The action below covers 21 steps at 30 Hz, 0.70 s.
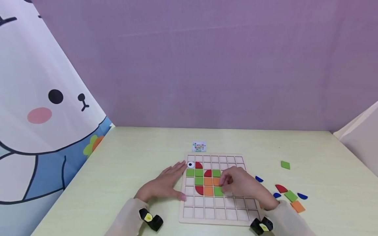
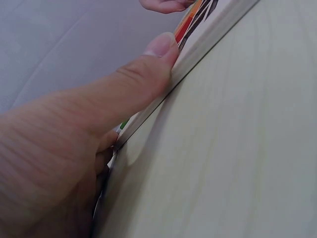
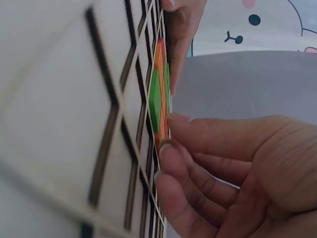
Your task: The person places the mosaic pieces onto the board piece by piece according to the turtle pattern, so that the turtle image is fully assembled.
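Note:
A wooden grid board lies on the table, with green, orange and red tiles in its middle-left cells and a round eye piece at upper left. Spread straight along the board's left edge, my left hand touches it with fingertips and thumb. My right hand is over the board's middle, fingers bent and thumb close to the index finger, beside an orange tile and a green tile. In the right wrist view, the fingertips are close to the board; whether they hold a piece is unclear.
A small picture card lies behind the board. Loose pieces are scattered to the right: a green rhombus, a red quarter-circle, a green tile, an orange tile and blue half-circles. A purple backdrop stands behind the table.

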### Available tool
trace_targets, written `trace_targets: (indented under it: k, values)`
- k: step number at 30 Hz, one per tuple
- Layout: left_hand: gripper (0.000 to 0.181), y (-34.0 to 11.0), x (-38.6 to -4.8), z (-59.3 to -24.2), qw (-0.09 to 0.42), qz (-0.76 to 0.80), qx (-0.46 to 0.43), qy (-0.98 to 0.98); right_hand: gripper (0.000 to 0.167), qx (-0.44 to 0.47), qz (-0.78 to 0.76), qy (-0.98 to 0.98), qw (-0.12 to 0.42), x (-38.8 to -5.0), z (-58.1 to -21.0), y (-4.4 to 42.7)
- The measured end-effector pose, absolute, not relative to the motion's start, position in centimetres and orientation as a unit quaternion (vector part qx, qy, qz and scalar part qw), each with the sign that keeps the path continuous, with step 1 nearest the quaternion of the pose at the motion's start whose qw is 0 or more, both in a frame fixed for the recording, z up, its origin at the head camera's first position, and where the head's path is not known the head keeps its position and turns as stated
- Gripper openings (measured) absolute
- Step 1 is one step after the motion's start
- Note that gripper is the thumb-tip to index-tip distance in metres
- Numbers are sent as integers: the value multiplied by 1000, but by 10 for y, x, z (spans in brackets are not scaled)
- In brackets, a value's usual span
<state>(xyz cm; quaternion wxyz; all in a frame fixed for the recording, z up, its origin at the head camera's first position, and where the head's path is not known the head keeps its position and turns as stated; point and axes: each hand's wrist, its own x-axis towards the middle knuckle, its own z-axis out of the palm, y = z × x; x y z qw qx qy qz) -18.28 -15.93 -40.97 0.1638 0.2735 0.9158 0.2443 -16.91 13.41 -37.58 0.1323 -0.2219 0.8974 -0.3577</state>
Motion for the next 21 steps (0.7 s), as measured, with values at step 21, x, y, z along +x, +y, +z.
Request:
trace_targets:
  k: [21]
  values:
    - [111, -157, -182, -406, 162, 239, 274, 917, 10, -164, -327, 928, 73, -171, -374, 191]
